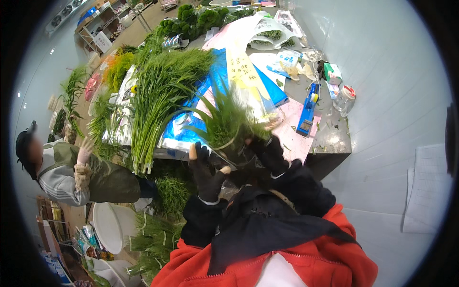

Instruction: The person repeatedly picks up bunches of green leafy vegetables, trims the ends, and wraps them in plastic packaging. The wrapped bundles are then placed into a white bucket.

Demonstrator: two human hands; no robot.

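My left hand [207, 174], in a black glove with bare fingertips, is held with its fingers apart at the table's front edge. Nothing is in it. My right hand [267, 152], gloved the same way, grips the right side of a bunch of green foliage [227, 125]. Motion blurs the bunch, and a pale band or sleeve rim crosses its lower part. Its lower end is dark and hard to make out. A blue plastic sheet [183, 127] and printed clear sleeves [247, 97] lie under and behind it. To the left rests a large pile of long-stemmed greens [157, 93].
A blue tape dispenser [308, 111], a lidded clear jar [346, 98] and a tissue box [332, 73] stand at the right. At the left is a co-worker [104, 179] with a raised hand. More greens [157, 236] and a white tub [111, 227] stand below left.
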